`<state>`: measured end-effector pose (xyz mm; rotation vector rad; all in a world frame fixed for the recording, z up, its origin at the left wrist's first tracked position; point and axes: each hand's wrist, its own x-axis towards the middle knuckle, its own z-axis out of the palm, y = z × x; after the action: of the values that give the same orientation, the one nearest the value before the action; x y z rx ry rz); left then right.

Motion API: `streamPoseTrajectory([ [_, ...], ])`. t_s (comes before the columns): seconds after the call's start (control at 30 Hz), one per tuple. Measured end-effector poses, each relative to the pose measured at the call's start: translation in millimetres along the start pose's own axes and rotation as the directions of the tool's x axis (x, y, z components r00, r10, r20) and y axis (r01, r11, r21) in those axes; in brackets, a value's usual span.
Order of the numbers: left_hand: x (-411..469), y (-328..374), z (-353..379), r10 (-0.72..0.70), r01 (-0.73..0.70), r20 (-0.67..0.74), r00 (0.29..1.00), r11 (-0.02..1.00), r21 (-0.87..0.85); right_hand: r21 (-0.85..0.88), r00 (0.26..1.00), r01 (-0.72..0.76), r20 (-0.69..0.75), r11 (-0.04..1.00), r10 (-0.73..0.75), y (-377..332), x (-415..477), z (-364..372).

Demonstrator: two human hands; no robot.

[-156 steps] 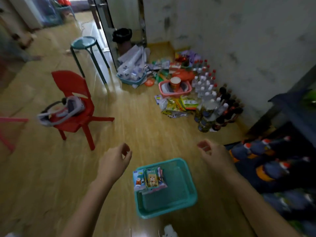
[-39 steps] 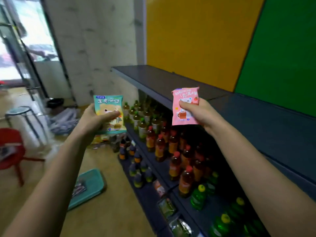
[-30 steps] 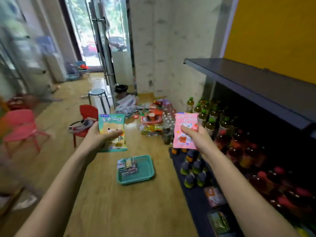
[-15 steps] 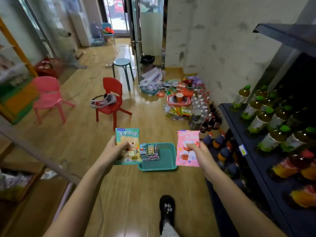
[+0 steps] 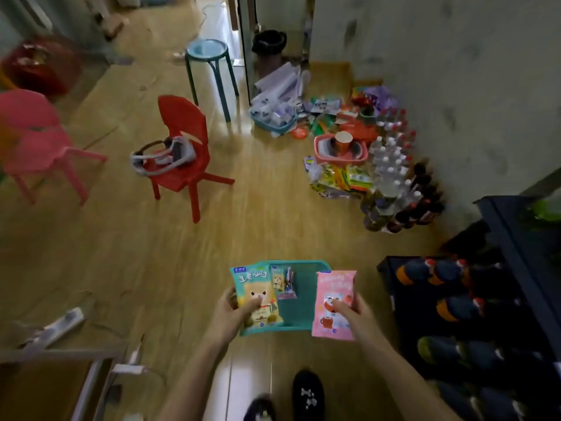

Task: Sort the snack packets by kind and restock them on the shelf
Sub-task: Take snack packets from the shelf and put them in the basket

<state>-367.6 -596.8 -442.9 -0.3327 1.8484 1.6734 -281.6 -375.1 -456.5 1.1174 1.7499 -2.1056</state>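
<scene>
My left hand (image 5: 232, 314) grips a teal snack packet (image 5: 256, 291) with a cartoon bear on it, thumb across its front. My right hand (image 5: 353, 314) grips a pink snack packet (image 5: 334, 291) with a red mug printed on it. Both packets hang over a teal basket (image 5: 299, 299) on the wooden floor, which holds a few small packets (image 5: 283, 282) at its left side. The dark shelf (image 5: 504, 238) with rows of bottles runs along the right edge.
A red chair (image 5: 185, 153) carrying a headset stands left of centre, with a pink chair (image 5: 33, 138) and a teal stool (image 5: 209, 68) beyond. A heap of snack bags, a pink basket (image 5: 340, 150) and bottles (image 5: 394, 177) lies by the wall. My shoes (image 5: 308, 396) are below.
My view has swung from the upper shelf down to the floor. Both hands have come down with their packets and now hold them over the teal basket.
</scene>
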Motion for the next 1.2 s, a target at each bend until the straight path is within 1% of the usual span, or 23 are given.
streamPoseTrajectory([
  [0.1, 72.5, -34.6, 3.3, -0.037, 0.037, -0.001, 0.999, 0.999, 0.003, -0.006, 0.997, -0.063, -0.044, 0.998, 0.062, 35.5, 69.8, 5.1],
  [0.23, 177.1, -112.8, 9.6, -0.077, 0.075, 0.039, 0.996, 0.996, 0.048, -0.008, 0.989, -0.104, -0.103, 0.995, 0.102, 104.1, 169.6, 1.7],
  [0.4, 292.9, -224.1, 17.8, -0.076, 0.065, 0.08, 0.994, 0.99, 0.125, 0.009, 0.981, -0.112, -0.158, 0.994, 0.112, 203.2, 295.4, -13.3],
  [0.53, 370.7, -313.1, 28.4, -0.041, 0.014, 0.125, 0.991, 0.978, 0.208, -0.049, 0.973, -0.149, -0.188, 0.988, 0.137, 285.6, 387.4, -28.8],
  [0.67, 415.5, -378.8, 42.6, -0.023, -0.033, 0.225, 0.974, 0.97, 0.24, -0.167, 0.972, -0.17, -0.193, 0.971, 0.137, 349.3, 453.8, -38.8],
  [0.77, 431.4, -413.7, 44.5, -0.007, -0.054, 0.283, 0.959, 0.977, 0.207, -0.339, 0.974, -0.197, -0.173, 0.92, 0.145, 381.5, 484.8, -44.2],
  [0.83, 435.3, -428.2, 44.1, -0.009, -0.051, 0.325, 0.946, 0.983, 0.177, -0.365, 0.969, -0.219, -0.188, 0.905, 0.159, 397.6, 499.4, -46.0],
  [0.93, 440.3, -441.3, 44.3, 0.028, -0.085, 0.343, 0.939, 0.985, 0.152, -0.389, 0.954, -0.254, -0.249, 0.886, 0.164, 413.7, 517.9, -45.8],
  [0.97, 441.4, -446.3, 45.3, 0.031, -0.09, 0.351, 0.936, 0.984, 0.154, -0.429, 0.949, -0.272, -0.268, 0.861, 0.167, 420.1, 522.5, -45.6],
  [1.03, 442.6, -452.8, 47.4, 0.019, -0.08, 0.352, 0.936, 0.984, 0.159, -0.549, 0.935, -0.304, -0.326, 0.779, 0.136, 427.3, 526.6, -44.2],
  [1.13, 442.6, -464.0, 50.7, -0.009, -0.054, 0.335, 0.942, 0.982, 0.178, -0.712, 0.918, -0.34, -0.394, 0.615, 0.051, 431.5, 524.5, -40.0],
  [1.2, 444.2, -468.0, 52.5, -0.029, -0.025, 0.296, 0.955, 0.984, 0.174, -0.791, 0.912, -0.342, -0.41, 0.507, -0.026, 430.1, 520.2, -35.8],
])
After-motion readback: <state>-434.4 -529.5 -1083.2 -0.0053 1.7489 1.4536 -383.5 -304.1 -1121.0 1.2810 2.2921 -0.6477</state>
